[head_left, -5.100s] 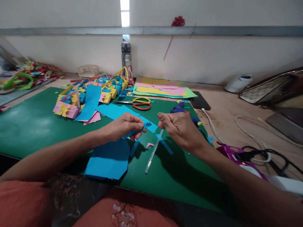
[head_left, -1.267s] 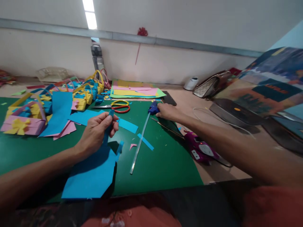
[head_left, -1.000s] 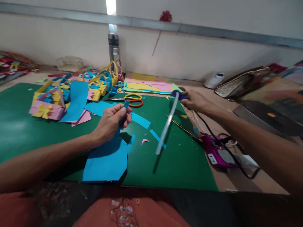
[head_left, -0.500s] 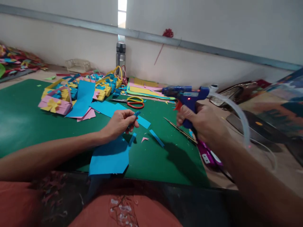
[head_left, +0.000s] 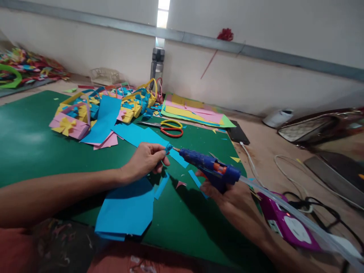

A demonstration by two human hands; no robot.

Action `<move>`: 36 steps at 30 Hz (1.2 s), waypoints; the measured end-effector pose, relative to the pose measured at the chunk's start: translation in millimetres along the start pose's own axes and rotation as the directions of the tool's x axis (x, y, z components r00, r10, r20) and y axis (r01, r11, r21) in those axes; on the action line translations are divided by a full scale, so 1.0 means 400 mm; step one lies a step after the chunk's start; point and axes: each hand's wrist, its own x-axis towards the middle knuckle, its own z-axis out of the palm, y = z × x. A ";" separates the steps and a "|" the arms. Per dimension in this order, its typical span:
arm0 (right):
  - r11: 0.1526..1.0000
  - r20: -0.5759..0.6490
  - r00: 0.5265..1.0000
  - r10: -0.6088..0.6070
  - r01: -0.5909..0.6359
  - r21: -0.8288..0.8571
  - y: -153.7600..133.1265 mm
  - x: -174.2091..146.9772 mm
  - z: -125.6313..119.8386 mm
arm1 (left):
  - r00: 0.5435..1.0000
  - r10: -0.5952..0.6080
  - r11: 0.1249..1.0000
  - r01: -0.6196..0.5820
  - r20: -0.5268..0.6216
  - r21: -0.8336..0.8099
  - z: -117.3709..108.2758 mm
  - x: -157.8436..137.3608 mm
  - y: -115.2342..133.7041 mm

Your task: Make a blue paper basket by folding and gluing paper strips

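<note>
My left hand (head_left: 148, 159) pinches a small folded blue paper piece (head_left: 168, 147) between thumb and fingers. In my right hand (head_left: 227, 201) is a dark blue hot glue gun (head_left: 206, 165), its fist wrapped round the handle. The gun's nozzle points left and its tip is at the small blue piece; whether they touch I cannot tell. A clear glue stick (head_left: 287, 208) runs out of the gun's back. Below my left hand lies a blue folded paper sheet (head_left: 127, 208) at the mat's front edge. Blue strips (head_left: 162, 185) and a pink scrap (head_left: 181, 184) lie beside it.
Scissors (head_left: 172, 128) lie on the green mat (head_left: 28, 144). Paper baskets (head_left: 71, 125) stand at the left, stacked paper sheets (head_left: 196, 112) at the back. Rightward are a phone (head_left: 238, 132), a purple power strip (head_left: 290, 223) with cables, and a bag (head_left: 318, 129). A bottle (head_left: 157, 68) stands by the wall.
My right hand has brought the glue gun down and left, its nozzle now at the small blue piece. My left hand keeps its pinch. The view has turned slightly right.
</note>
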 end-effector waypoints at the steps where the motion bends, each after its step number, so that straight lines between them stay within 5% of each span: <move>1: 1.000 -0.009 1.000 0.010 -0.010 -0.021 0.003 -0.002 0.003 | 1.000 -0.013 1.000 0.013 0.000 0.004 0.001 0.000 0.002; 7: 0.985 -0.045 0.998 -0.050 0.042 -0.165 0.023 -0.008 0.010 | 0.999 -0.034 0.999 0.033 0.032 0.014 0.000 -0.001 -0.001; 20: 0.983 -0.034 0.997 -0.074 0.067 -0.172 0.012 -0.006 0.013 | 0.996 0.024 0.981 -0.008 0.084 -0.192 0.000 0.004 -0.013; 36: 0.967 -0.067 0.993 -0.102 0.084 -0.241 0.013 -0.011 0.016 | 0.994 0.061 0.988 -0.047 0.096 -0.146 0.000 0.002 -0.019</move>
